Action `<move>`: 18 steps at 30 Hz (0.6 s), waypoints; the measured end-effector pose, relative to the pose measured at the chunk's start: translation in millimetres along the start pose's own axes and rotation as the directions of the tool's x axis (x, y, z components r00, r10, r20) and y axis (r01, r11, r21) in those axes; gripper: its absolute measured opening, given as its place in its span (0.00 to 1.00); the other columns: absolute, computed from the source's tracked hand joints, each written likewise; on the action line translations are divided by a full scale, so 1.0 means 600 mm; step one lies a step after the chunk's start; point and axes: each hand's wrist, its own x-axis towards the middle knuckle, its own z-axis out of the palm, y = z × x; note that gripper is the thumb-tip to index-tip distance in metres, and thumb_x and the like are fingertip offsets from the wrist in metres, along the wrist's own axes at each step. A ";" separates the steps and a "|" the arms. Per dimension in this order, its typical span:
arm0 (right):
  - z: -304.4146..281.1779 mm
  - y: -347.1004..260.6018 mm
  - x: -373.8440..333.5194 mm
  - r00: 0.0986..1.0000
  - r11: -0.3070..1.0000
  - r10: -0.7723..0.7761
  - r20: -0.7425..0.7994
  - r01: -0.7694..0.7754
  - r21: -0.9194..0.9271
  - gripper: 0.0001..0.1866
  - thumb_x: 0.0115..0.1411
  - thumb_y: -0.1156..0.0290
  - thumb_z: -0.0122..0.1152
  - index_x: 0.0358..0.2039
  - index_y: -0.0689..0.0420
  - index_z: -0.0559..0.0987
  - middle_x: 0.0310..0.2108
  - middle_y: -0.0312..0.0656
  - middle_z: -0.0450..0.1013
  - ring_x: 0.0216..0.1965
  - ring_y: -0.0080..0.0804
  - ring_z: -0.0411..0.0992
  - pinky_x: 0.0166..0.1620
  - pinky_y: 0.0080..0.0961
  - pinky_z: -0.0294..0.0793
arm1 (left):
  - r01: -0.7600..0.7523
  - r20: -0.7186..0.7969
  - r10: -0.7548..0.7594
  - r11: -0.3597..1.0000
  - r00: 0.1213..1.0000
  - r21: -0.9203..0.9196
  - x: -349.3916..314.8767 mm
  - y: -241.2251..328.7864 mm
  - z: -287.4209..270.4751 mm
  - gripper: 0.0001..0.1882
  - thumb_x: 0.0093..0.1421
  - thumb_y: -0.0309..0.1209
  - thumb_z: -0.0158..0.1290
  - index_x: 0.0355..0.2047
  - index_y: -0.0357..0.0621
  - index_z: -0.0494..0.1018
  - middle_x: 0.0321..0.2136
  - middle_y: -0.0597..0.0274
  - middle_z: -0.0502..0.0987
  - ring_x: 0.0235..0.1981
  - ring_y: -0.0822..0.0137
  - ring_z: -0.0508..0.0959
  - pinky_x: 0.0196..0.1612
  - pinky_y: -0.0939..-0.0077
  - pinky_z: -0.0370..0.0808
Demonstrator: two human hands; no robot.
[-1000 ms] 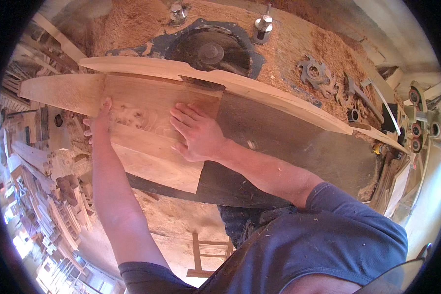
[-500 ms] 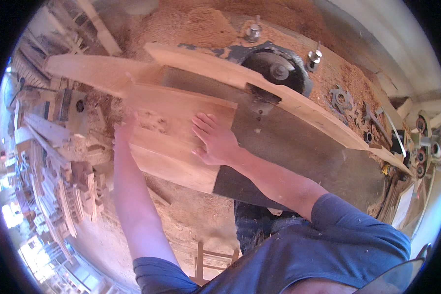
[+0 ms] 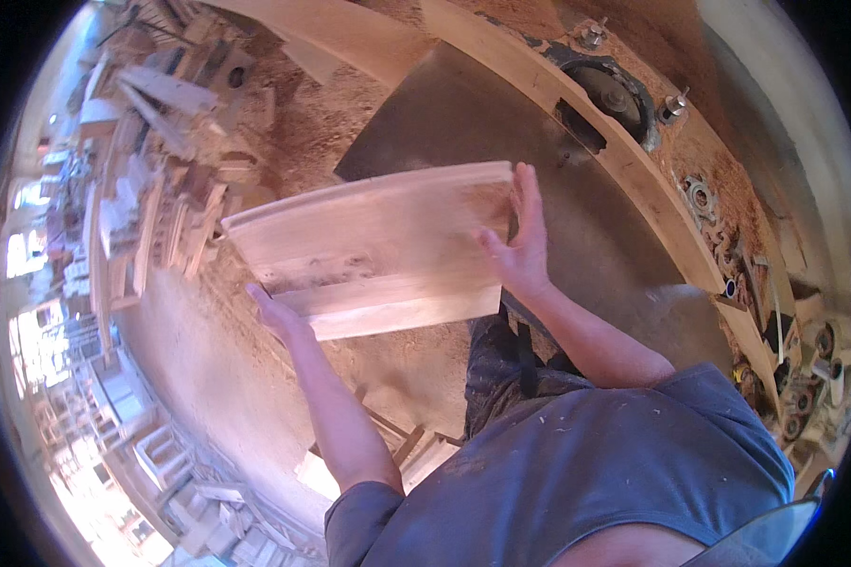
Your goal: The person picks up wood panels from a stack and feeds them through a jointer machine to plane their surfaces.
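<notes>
A wide wooden panel (image 3: 388, 231) is held up in front of me, tilted, with a darker knotty patch in its lower part. My left hand (image 3: 279, 317) grips its lower left edge, the fingers partly hidden behind the wood. On the right end of the panel, my right hand (image 3: 523, 246) holds with the thumb on the face and fingers along the edge. Behind the panel lies the dark metal machine table (image 3: 624, 255), with a long wooden fence (image 3: 633, 180) across it. A notch in the fence sits in front of a round black cutter housing (image 3: 605, 94).
Sawdust and toothed metal cutters (image 3: 700, 197) lie beyond the fence. Stacked wooden offcuts (image 3: 170, 217) fill the left side. A wooden stand (image 3: 416, 449) is on the floor near my legs. Two metal clamp posts (image 3: 673, 106) rise beside the housing.
The panel has come off the machine table toward me and tilted up. My right hand has gone from lying on its face to gripping its right end. The view has turned.
</notes>
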 end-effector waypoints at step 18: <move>-0.548 -0.161 -0.417 0.930 0.939 -0.331 0.160 0.308 0.152 0.14 0.48 0.83 0.76 0.34 0.59 0.81 0.37 0.42 0.80 0.43 0.32 0.78 0.48 0.26 0.77 | 0.250 0.198 -0.153 0.544 0.968 -0.801 -0.532 -0.062 -0.010 0.27 0.66 0.51 0.47 0.52 0.39 0.69 0.40 0.49 0.78 0.45 0.51 0.79 0.61 0.47 0.70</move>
